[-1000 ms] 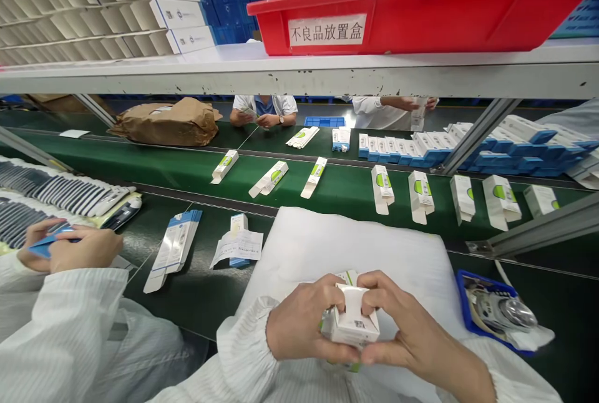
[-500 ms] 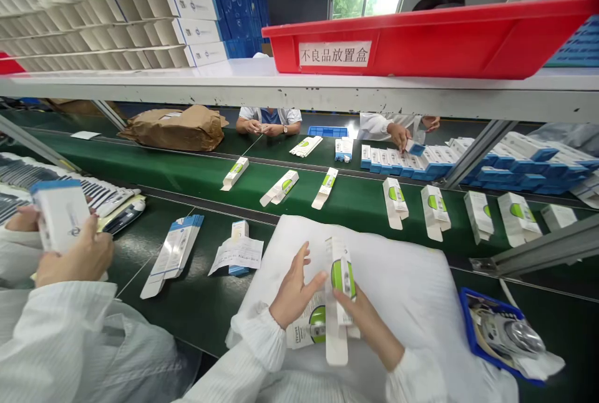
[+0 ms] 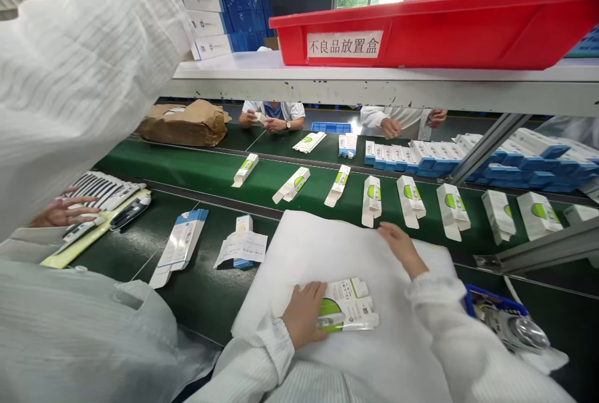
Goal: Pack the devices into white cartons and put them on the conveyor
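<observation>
My left hand is closed round the left end of some flattened cartons, white with a green patch, that lie on the white padded sheet in front of me. My right hand is open and holds nothing, its fingers stretched toward the green belt. Just beyond its fingertips a folded-up carton stands on the belt with its end flap out toward me. More such cartons sit in a row along the belt, one of them right beside it.
Overhead runs a shelf carrying a red bin. A co-worker's sleeve reaches up at left. A blue basket with odds and ends stands at right. Blue-and-white cartons and a paper slip lie at left.
The carton that was in my right hand now stands on the belt, let go. My left hand has come down onto the flattened cartons. The co-worker's arm at left has risen toward the shelf.
</observation>
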Available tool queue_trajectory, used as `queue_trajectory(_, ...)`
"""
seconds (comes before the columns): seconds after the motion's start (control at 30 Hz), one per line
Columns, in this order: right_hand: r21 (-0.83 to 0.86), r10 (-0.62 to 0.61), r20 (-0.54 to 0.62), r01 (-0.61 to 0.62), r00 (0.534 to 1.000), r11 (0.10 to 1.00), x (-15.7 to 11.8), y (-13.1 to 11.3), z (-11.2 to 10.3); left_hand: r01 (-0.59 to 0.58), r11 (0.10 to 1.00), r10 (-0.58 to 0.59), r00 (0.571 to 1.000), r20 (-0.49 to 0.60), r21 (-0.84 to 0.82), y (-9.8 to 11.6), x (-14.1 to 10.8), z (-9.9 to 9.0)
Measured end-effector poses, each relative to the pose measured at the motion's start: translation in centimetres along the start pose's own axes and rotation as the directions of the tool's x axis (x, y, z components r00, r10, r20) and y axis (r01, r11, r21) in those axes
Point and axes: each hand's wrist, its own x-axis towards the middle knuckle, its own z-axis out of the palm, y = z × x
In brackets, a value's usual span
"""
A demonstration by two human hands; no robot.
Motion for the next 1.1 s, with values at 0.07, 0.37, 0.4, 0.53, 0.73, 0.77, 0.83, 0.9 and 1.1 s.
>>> queue_trajectory(0.07, 0.028, -0.067, -0.023, 0.068, 0.997, 0.997, -3.6, 2.3, 0.1, -0.021, 0.992, 0.017, 0.999, -0.030, -0.125, 0.1, -0.5, -1.2)
queue_trajectory(0.37, 0.484, -0.365, 0.436, 0.127, 0.823, 0.866, -17.2, 3.7, 2.4, -0.475, 0.735, 0.429, 0.878, -0.211, -0.483, 2.8, -2.7, -3.6)
queue_trajectory(0.4, 0.476, -0.360, 0.466, 0.114, 0.809, 0.872, -17.5, 3.1, 2.4, -0.509, 0.715, 0.461, 0.859, -0.224, -0.480, 3.1, -2.8, -3.7)
queue_trajectory(0.53, 0.450, -0.377, 0.500, 0.138, 0.779, 0.882, -17.4, 1.1, 1.9, -0.513, 0.737, 0.472, 0.857, -0.210, -0.440, 3.4, -3.0, -3.9)
queue_trajectory(0.73, 0.465, -0.376, 0.475, 0.136, 0.796, 0.875, -17.0, 0.6, 2.4, -0.496, 0.752, 0.441, 0.868, -0.228, -0.435, 3.2, -3.1, -4.7)
queue_trajectory(0.77, 0.468, -0.380, 0.471, 0.139, 0.796, 0.872, -16.9, 0.6, 2.5, -0.496, 0.745, 0.437, 0.868, -0.235, -0.446, 3.3, -3.1, -4.9)
queue_trajectory(0.83, 0.469, -0.387, 0.459, 0.152, 0.800, 0.870, -16.6, 0.7, 2.7, -0.479, 0.747, 0.413, 0.878, -0.244, -0.461, 3.5, -3.1, -5.1)
queue_trajectory(0.9, 0.469, -0.370, 0.435, 0.144, 0.821, 0.871, -16.3, 0.7, 2.9, -0.414, 0.785, 0.340, 0.910, -0.239, -0.461, 3.7, -3.0, -5.0)
queue_trajectory(1.1, 0.522, -0.281, 0.336, 0.071, 0.899, 0.850, -15.2, 0.2, 3.6, -0.284, 0.791, 0.200, 0.957, -0.209, -0.542, 3.7, -2.2, -3.9)
